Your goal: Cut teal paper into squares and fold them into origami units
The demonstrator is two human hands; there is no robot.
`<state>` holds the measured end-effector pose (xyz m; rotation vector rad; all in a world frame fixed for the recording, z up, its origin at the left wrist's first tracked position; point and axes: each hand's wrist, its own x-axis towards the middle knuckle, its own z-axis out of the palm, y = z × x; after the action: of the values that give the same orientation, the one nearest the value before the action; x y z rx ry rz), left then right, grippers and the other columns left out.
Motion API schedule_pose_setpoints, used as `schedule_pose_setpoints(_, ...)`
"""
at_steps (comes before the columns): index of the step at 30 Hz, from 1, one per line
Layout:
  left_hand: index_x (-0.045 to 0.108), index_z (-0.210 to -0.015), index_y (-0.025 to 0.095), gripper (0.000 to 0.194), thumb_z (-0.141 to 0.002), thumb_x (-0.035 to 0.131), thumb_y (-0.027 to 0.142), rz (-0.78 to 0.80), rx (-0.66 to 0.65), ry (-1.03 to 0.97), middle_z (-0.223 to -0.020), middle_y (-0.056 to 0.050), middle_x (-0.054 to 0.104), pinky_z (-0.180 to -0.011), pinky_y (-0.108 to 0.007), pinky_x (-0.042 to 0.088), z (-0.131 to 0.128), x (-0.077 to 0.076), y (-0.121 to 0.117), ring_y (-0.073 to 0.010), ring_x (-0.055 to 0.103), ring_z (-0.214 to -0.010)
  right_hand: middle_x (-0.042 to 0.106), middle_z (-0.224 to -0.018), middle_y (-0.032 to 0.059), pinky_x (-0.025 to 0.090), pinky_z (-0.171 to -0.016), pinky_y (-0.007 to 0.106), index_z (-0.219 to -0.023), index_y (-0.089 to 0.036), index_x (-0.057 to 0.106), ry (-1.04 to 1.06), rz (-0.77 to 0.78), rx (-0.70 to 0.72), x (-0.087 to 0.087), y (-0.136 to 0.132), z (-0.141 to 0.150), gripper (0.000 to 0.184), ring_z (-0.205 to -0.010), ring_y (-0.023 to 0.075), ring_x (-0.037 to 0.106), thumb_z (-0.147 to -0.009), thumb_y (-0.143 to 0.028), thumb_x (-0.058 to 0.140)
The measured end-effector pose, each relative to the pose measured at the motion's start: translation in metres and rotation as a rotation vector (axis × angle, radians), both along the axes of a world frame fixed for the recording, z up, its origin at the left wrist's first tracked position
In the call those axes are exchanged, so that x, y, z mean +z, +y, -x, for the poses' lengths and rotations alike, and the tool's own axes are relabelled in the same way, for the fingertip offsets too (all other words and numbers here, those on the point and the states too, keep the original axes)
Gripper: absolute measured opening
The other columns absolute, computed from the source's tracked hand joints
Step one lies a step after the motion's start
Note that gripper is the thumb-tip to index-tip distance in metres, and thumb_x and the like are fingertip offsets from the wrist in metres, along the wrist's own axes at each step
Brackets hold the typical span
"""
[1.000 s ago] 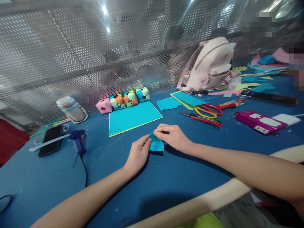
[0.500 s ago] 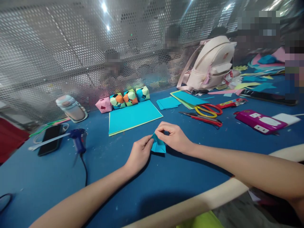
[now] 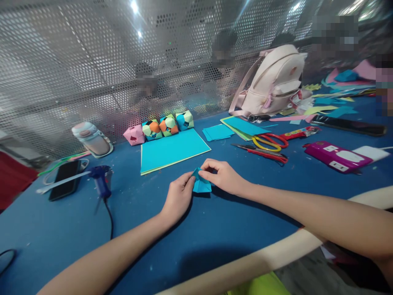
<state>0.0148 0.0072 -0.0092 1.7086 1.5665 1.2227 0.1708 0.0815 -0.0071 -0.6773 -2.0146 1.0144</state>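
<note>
A small piece of folded blue paper (image 3: 202,186) is held between both hands, just above the blue table. My left hand (image 3: 179,196) pinches its left edge between thumb and fingers. With thumb and forefinger, my right hand (image 3: 223,176) grips the upper part of the same piece. The fingers hide some of its folds. Beyond the hands lies a large blue sheet (image 3: 175,151) on top of a yellowish one. Small blue paper squares (image 3: 217,132) are stacked to the right of it.
Several folded paper balls (image 3: 168,125) line the mesh partition. A glue gun (image 3: 101,180), phone (image 3: 66,180) and bottle (image 3: 90,137) stand or lie at left. On the right are scissors (image 3: 268,142), a red-handled cutter (image 3: 260,153), a purple power strip (image 3: 337,156) and a pale backpack (image 3: 273,82).
Both hands and the folded paper have shifted slightly left and up. The right thumb and fingers have moved a little on the paper's top; both hands keep their hold.
</note>
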Motion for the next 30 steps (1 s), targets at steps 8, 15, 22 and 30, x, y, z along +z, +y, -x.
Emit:
schedule_pose_setpoints(8,0.071,-0.1,0.018,0.029,-0.089,0.047,0.027,0.019,-0.003,0.02,-0.085,-0.003,0.073,-0.076,-0.027,0.05,-0.0004,-0.0006,0.0009,-0.0189,0.065,-0.082,0.055,-0.068,-0.0001,0.039,-0.061,0.026,-0.067,-0.018,0.055,-0.047,-0.054,-0.063,-0.0058,0.0014,0.0008,0.018,-0.064,0.0126,0.049,-0.082,-0.029,0.056)
schedule_pose_setpoints(15,0.07,-0.103,0.017,0.029,-0.089,0.047,0.025,-0.003,0.025,0.011,-0.088,-0.003,0.073,-0.076,-0.026,0.05,0.0005,-0.0014,0.002,-0.0177,0.065,-0.083,0.049,-0.071,-0.0016,0.039,-0.062,0.026,-0.072,-0.019,0.053,-0.044,-0.069,0.017,-0.0038,-0.0005,0.0016,0.008,-0.065,0.0119,0.046,-0.079,-0.023,0.053)
schedule_pose_setpoints(22,0.07,-0.106,0.018,0.028,-0.09,0.047,0.025,0.001,0.01,0.045,-0.098,-0.004,0.074,-0.081,-0.027,0.05,-0.0007,-0.0015,0.0001,-0.0192,0.067,-0.088,0.048,-0.068,-0.001,0.037,-0.062,0.026,-0.066,-0.019,0.051,-0.01,-0.07,0.003,-0.0023,-0.0016,0.0004,0.016,-0.065,0.0123,0.047,-0.082,-0.021,0.05)
schedule_pose_setpoints(30,0.069,-0.108,0.018,0.029,-0.09,0.047,0.022,-0.053,-0.044,0.123,-0.107,-0.005,0.072,-0.084,-0.03,0.05,-0.0029,-0.0001,-0.0033,-0.0207,0.067,-0.093,0.045,-0.064,-0.0025,0.035,-0.06,0.026,-0.058,-0.02,0.043,0.028,-0.065,-0.015,-0.0004,-0.0062,0.0004,0.017,-0.062,0.0117,0.044,-0.073,-0.015,0.05)
